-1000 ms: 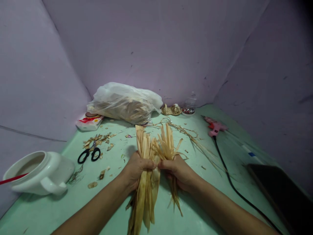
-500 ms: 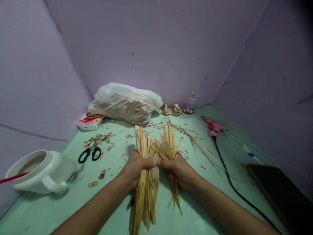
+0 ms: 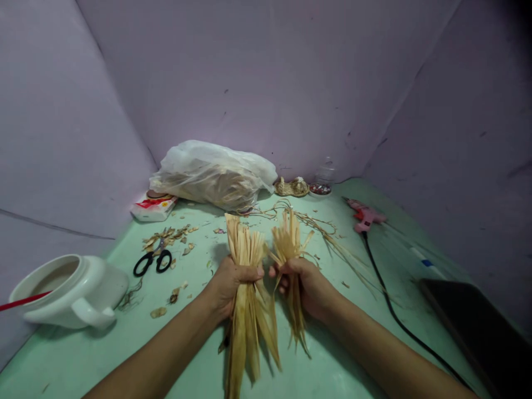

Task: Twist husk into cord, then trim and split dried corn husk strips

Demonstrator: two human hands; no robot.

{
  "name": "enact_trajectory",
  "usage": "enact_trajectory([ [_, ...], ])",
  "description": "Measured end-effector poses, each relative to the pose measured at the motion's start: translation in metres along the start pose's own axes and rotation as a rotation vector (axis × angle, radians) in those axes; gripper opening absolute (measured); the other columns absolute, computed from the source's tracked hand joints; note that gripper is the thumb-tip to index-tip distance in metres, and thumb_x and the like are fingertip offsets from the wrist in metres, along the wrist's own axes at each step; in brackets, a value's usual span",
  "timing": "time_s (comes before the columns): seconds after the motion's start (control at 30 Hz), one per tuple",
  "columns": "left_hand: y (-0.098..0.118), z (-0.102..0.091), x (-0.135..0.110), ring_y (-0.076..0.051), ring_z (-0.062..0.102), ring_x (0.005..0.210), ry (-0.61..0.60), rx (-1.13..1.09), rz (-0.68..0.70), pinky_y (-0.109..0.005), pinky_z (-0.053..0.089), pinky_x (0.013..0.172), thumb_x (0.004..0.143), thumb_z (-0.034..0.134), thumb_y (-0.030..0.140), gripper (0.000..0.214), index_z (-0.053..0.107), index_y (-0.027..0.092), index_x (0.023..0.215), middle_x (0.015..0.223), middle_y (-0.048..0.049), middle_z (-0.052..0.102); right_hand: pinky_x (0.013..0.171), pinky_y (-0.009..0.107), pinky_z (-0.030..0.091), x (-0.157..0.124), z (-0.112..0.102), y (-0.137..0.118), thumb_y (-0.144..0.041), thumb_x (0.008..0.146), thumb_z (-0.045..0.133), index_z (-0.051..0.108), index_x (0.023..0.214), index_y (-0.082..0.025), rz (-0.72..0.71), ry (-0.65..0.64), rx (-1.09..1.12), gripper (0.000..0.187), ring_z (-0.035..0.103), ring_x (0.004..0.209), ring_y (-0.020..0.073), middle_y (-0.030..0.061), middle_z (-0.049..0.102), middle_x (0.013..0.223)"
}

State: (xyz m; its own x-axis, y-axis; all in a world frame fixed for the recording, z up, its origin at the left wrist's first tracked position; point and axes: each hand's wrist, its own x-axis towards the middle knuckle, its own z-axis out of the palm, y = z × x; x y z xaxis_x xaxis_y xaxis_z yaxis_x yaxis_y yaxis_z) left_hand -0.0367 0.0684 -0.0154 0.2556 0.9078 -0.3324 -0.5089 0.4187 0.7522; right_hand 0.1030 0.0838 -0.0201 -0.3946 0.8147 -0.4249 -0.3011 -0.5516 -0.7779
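Head view: left hand (image 3: 226, 282) closed around the wider bundle (image 3: 245, 316) of dry strips; right hand (image 3: 310, 282) gripping the thinner bundle (image 3: 287, 244) just beside it. Both, I note, midway between the tabletop's (image 3: 83, 366) side edges, toward the near edge. Scissors (image 3: 142, 265) nearer left edge; pink glue gun (image 3: 366, 217) toward far right corner; plastic bag (image 3: 216, 172) along far edge.
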Motion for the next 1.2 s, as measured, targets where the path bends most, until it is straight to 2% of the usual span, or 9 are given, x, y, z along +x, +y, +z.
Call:
enact_trajectory([
  [0.1, 0.003, -0.004, 0.001, -0.016, 0.057, 0.051, 0.021, 0.006, -0.003, -0.028, 0.047, 0.051, 0.048, 0.068, 0.008, 0.02, 0.061, 0.008, 0.067, 0.058, -0.0049, 0.061, 0.05, 0.023, 0.042, -0.001, -0.004, -0.013, -0.02, 0.049, 0.046, 0.052, 0.054, -0.015, 0.062, 0.0, 0.126, 0.009, 0.049, 0.048, 0.0106, 0.0029, 0.054, 0.053],
  [0.17, 0.003, -0.007, 0.003, -0.013, 0.054, 0.046, 0.103, 0.04, 0.009, -0.025, 0.044, 0.045, 0.047, 0.07, 0.009, 0.021, 0.059, 0.009, 0.065, 0.053, -0.0025, 0.059, 0.047, 0.025, 0.043, -0.007, -0.008, -0.029, -0.02, 0.049, 0.046, 0.05, 0.055, -0.016, 0.079, -0.039, 0.18, 0.007, 0.042, 0.041, 0.0086, -0.0004, 0.05, 0.049],
  [0.3, 0.003, -0.011, 0.005, -0.009, 0.048, 0.04, 0.209, 0.071, 0.032, -0.021, 0.04, 0.039, 0.043, 0.071, 0.008, 0.023, 0.057, 0.01, 0.061, 0.047, 0.0018, 0.054, 0.031, 0.015, 0.017, -0.029, -0.021, -0.071, -0.019, 0.053, 0.05, 0.041, 0.055, -0.019, -0.071, -0.142, 0.206, 0.009, 0.014, 0.036, 0.0025, -0.0079, 0.025, 0.043],
  [0.43, 0.005, -0.009, 0.005, -0.01, 0.049, 0.038, 0.232, 0.109, 0.025, -0.022, 0.04, 0.038, 0.044, 0.072, 0.01, 0.021, 0.058, 0.01, 0.06, 0.045, 0.0009, 0.054, 0.032, 0.015, 0.004, -0.045, -0.029, -0.095, -0.021, 0.057, 0.057, 0.046, 0.062, -0.019, -0.309, -0.045, 0.181, 0.012, 0.008, 0.039, 0.0024, -0.0087, 0.018, 0.048],
  [0.57, 0.005, -0.008, 0.005, -0.015, 0.056, 0.046, 0.236, 0.106, 0.01, -0.027, 0.046, 0.046, 0.045, 0.072, 0.012, 0.025, 0.061, 0.008, 0.068, 0.053, -0.0041, 0.061, 0.033, 0.015, 0.002, -0.03, -0.019, -0.073, -0.018, 0.051, 0.067, 0.053, 0.07, -0.018, -0.149, 0.123, 0.011, 0.024, 0.006, 0.039, 0.0008, -0.0114, 0.016, 0.045],
  [0.67, 0.005, -0.007, 0.004, -0.017, 0.057, 0.047, 0.204, 0.109, 0.039, -0.03, 0.047, 0.048, 0.046, 0.07, 0.011, 0.031, 0.063, 0.008, 0.075, 0.057, -0.005, 0.063, 0.032, 0.014, 0.006, -0.01, -0.007, -0.04, -0.022, 0.053, 0.069, 0.049, 0.068, -0.017, 0.0, 0.157, -0.13, 0.025, 0.01, 0.037, 0.0006, -0.0119, 0.019, 0.043],
  [0.77, 0.003, -0.006, 0.002, -0.018, 0.058, 0.052, 0.163, 0.122, 0.062, -0.031, 0.048, 0.052, 0.048, 0.068, 0.009, 0.033, 0.063, 0.008, 0.08, 0.061, -0.0055, 0.064, 0.03, 0.014, 0.009, 0.0, 0.0, -0.015, -0.027, 0.056, 0.069, 0.048, 0.068, -0.017, 0.053, 0.186, -0.225, 0.027, 0.015, 0.035, 0.0011, -0.0113, 0.024, 0.042],
  [0.97, 0.001, 0.0, -0.001, -0.018, 0.058, 0.059, 0.06, 0.157, 0.11, -0.032, 0.048, 0.059, 0.05, 0.065, 0.007, 0.034, 0.063, 0.009, 0.084, 0.069, -0.0063, 0.065, 0.03, 0.015, 0.015, 0.002, 0.002, 0.001, -0.028, 0.055, 0.069, 0.051, 0.076, -0.016, 0.008, 0.183, -0.297, 0.03, 0.026, 0.034, 0.0023, -0.0094, 0.034, 0.044],
  [1.2, -0.002, 0.0, -0.001, -0.021, 0.059, 0.059, 0.105, 0.222, 0.088, -0.035, 0.048, 0.059, 0.051, 0.065, 0.01, 0.033, 0.064, 0.009, 0.083, 0.069, -0.0074, 0.065, 0.029, 0.016, 0.017, 0.002, 0.001, 0.003, -0.025, 0.056, 0.064, 0.049, 0.064, -0.015, -0.089, 0.158, -0.301, 0.019, 0.027, 0.034, 0.0024, -0.0083, 0.036, 0.045],
])
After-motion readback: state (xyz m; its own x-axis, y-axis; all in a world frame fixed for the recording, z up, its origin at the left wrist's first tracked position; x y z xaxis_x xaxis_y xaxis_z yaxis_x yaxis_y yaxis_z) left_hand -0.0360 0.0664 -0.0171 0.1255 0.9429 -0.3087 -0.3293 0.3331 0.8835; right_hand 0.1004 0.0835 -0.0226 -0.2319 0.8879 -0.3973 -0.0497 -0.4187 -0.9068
